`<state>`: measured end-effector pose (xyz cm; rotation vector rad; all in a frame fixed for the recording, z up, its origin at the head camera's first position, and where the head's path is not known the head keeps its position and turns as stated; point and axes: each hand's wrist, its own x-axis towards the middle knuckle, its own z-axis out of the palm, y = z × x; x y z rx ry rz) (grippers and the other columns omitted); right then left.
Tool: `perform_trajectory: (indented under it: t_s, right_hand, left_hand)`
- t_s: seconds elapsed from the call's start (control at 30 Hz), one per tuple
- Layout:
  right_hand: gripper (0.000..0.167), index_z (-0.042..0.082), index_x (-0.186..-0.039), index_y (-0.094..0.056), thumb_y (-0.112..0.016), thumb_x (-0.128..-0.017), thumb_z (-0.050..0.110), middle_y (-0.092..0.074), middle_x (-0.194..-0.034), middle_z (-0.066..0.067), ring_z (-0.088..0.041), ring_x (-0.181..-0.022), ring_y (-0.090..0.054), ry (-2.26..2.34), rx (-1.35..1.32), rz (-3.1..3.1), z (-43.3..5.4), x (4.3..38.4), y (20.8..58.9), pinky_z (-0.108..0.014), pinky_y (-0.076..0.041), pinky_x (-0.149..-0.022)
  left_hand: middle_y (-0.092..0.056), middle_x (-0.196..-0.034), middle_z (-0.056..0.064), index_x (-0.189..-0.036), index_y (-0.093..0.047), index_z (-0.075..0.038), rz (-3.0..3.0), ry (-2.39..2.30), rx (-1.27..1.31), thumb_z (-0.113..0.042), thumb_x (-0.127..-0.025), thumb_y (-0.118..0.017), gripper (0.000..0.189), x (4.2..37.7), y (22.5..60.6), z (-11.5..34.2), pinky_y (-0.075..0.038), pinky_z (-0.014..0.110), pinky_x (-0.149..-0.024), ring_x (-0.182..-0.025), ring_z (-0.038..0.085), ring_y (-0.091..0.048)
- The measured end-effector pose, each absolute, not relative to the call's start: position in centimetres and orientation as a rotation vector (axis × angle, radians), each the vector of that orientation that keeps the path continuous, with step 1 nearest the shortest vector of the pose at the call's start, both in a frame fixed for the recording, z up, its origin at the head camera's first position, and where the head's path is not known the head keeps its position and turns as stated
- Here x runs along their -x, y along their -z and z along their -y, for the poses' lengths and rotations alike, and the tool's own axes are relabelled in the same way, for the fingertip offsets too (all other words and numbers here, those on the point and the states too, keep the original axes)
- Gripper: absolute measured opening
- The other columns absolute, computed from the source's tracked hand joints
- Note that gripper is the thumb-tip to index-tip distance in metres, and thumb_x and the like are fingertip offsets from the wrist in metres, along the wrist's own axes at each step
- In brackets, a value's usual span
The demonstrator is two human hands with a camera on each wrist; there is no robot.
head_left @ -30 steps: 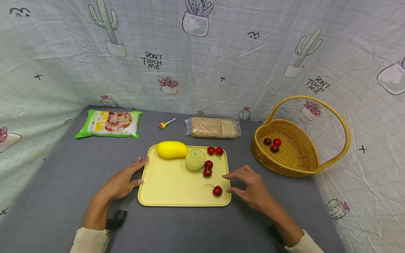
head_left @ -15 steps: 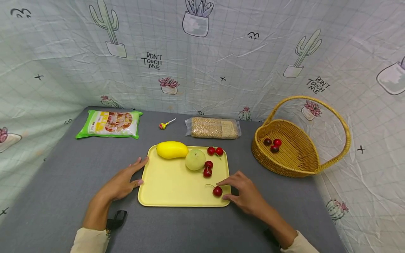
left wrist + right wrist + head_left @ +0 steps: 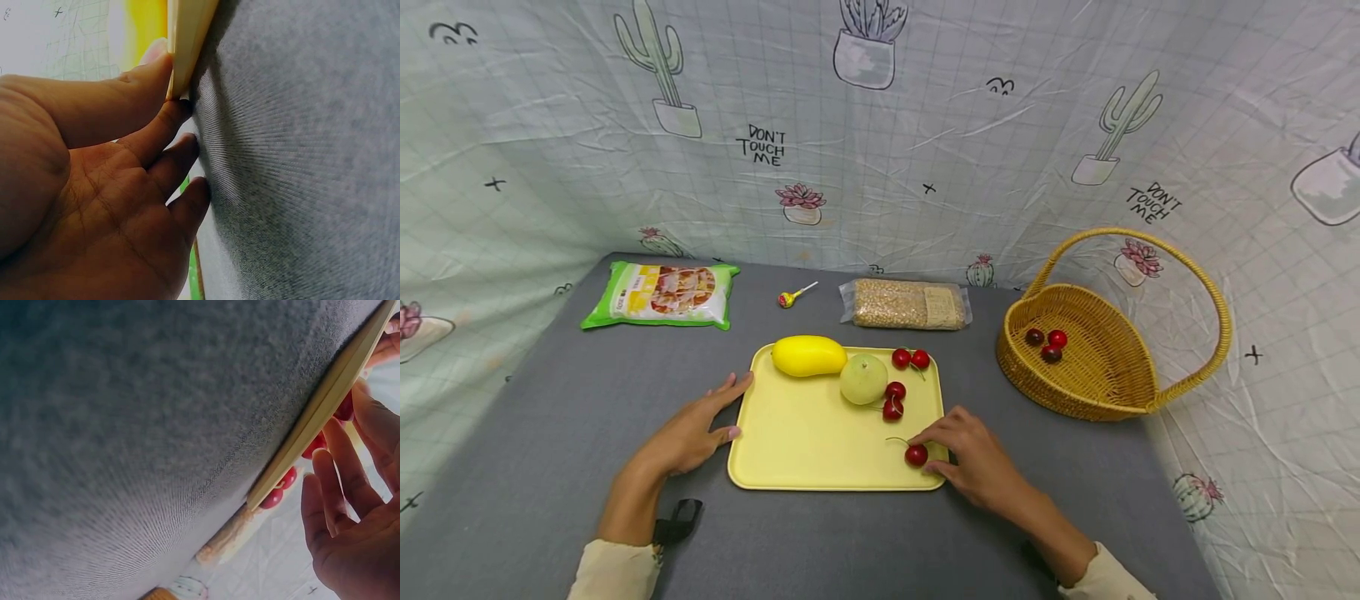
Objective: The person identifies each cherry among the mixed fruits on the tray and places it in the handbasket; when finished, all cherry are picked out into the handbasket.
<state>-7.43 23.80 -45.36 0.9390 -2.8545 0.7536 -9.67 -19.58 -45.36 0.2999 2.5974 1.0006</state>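
Observation:
On the yellow tray (image 3: 820, 467), a single stemmed cherry (image 3: 916, 456) lies near the front right corner. My right hand (image 3: 973, 462) reaches over the tray's right edge and pinches this cherry between thumb and index finger. In the right wrist view the thumb meets the cherry (image 3: 345, 407), while the other fingers of the right hand (image 3: 356, 494) spread loosely. My left hand (image 3: 688, 433) rests with thumb and fingertips against the tray's left edge. More cherries (image 3: 892, 408) sit beside a round green fruit (image 3: 863, 379), with a pair of cherries (image 3: 910, 359) behind; a yellow mango (image 3: 808, 356) lies back left.
A wicker basket (image 3: 1075, 400) with a tall handle stands right of the tray, holding 3 cherries (image 3: 1052, 353). Behind the tray lie a green-edged food packet (image 3: 662, 296), a lollipop (image 3: 786, 298) and a clear bag of grains (image 3: 906, 303). Printed cloth hangs behind.
My right hand has come left and forward over the tray's edge, and its thumb and index finger have closed on the front cherry. My left hand stays at the tray's edge.

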Motion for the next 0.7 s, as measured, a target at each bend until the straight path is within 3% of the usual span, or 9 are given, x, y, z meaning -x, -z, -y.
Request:
perform_trajectory:
  t_s: [0.4, 0.7]
  right_hand:
    - [0.035, 0.027, -0.113, -0.082, -0.094, -0.081, 0.020, -0.079, -0.109, 0.012, -0.006, -0.091, -0.051, -0.678, -0.935, 2.869, -23.50, 7.41, 45.14, -0.025, -0.049, -0.074]
    - [0.039, 0.024, -0.112, -0.082, -0.097, -0.077, 0.015, -0.079, -0.107, 0.011, -0.007, -0.093, -0.055, -0.698, -0.927, 2.797, -23.68, 7.46, 44.52, -0.028, -0.053, -0.076]
  left_hand:
    - [-0.019, -0.173, 0.032, -0.169, -0.029, -0.011, -2.601, -1.005, -0.309, -0.009, -0.096, -0.075, 0.087, 9.70, 45.42, 19.62, -0.014, 0.082, -0.121, -0.155, 0.065, -0.017]
    - [-0.019, -0.172, 0.032, -0.169, -0.028, -0.010, -2.600, -1.007, -0.315, -0.008, -0.097, -0.074, 0.086, 9.70, 45.48, 19.61, -0.017, 0.079, -0.122, -0.155, 0.065, -0.017]
